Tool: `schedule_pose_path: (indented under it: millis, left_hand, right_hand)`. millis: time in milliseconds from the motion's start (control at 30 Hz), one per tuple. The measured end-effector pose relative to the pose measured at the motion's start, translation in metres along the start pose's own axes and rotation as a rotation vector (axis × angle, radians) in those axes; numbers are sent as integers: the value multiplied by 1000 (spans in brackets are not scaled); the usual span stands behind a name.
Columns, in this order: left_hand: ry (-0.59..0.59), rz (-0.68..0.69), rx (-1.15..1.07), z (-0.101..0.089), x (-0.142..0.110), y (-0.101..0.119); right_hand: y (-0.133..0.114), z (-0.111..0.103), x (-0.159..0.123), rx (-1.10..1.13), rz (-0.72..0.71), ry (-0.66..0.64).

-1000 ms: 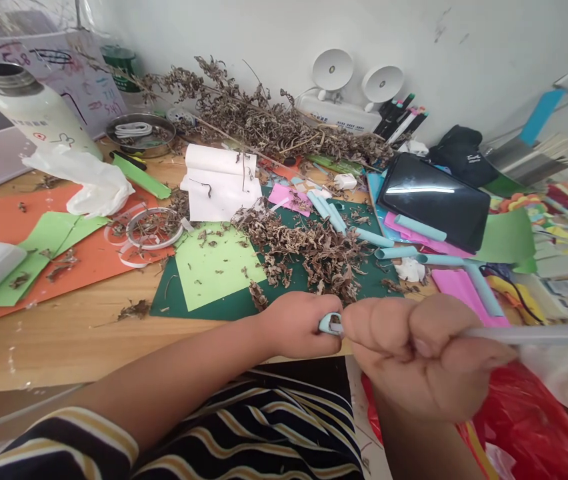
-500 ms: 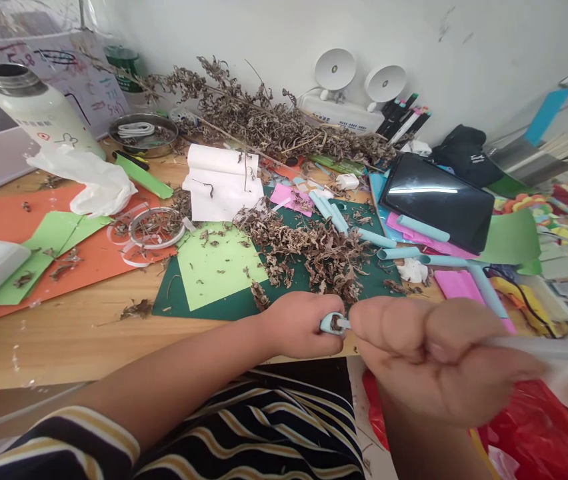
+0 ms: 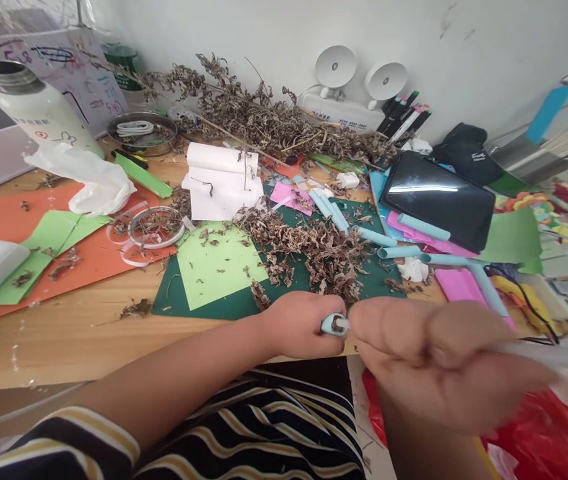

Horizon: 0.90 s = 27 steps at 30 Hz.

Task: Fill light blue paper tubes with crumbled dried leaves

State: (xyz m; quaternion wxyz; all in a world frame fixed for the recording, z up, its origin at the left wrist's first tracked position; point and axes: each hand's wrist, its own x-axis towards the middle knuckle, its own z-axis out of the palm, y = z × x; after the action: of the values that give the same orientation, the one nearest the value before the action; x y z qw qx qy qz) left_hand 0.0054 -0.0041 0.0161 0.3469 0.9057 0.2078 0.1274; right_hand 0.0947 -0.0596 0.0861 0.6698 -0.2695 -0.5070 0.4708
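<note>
A light-blue paper tube (image 3: 327, 324) was held over the near edge of the tabletop (image 3: 114, 340), its open end turned to the right, with dried brown bits visible inside. It was clamped in the curled fingers of the left hand (image 3: 301, 325). A pale rod (image 3: 554, 357) was gripped by the closed fingers of the right hand (image 3: 444, 360), which was blurred, and its tip was set at the tube's mouth; how deep it was inserted could not be told.

Just beyond the left hand, a green cutting mat (image 3: 204, 310) was largely covered by a heap of dried leaves (image 3: 314, 250) and a light-green paper sheet (image 3: 219, 273) strewn with crumbs. More blue paper tubes (image 3: 398, 252) were scattered rightward from the mat, near a pink paper piece (image 3: 459, 285) and a black tablet (image 3: 437, 200). The far edge was crowded by dried branches (image 3: 264, 120) and marker pens (image 3: 404, 123). Toward the left, an orange sheet (image 3: 97, 257) was partly covered by a roll of tape (image 3: 181, 235), and an open white bottle (image 3: 47, 120) was stood behind. Below the near edge, a red plastic bag (image 3: 544, 427) was partly hidden by the right hand.
</note>
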Motion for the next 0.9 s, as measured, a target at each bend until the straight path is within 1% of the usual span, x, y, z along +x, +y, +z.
schedule_pose_path:
  millis: [67,200,300,333,433,467,567,733,900]
  left_hand:
    - [-5,-2,4,-1,0,1]
    - [7,0,-29,-1,0,2]
    - [5,-3,-6,1,0,2]
    - [7,-1,-5,1,0,1]
    - [15,5,-33,2,0,0]
    - [15,3,-41,2,0,-1]
    - [17,1,-36,1,0,-1]
    - [2,5,4,0,0,0]
    - [12,2,-20,1,0,-1]
  right_hand:
    - [-1,0,1,8,-24,19]
    - [1,-1,1,-6,8,10]
    - [0,-2,0,-25,-23,45]
    - [0,-2,1,-34,-24,31]
    - [0,-3,1,-89,9,-67]
    - [0,-3,2,-107,16,-79]
    - [0,-6,3,-108,24,-81]
    - [0,-9,6,-89,98,-128]
    - [0,-11,3,-94,85,-138]
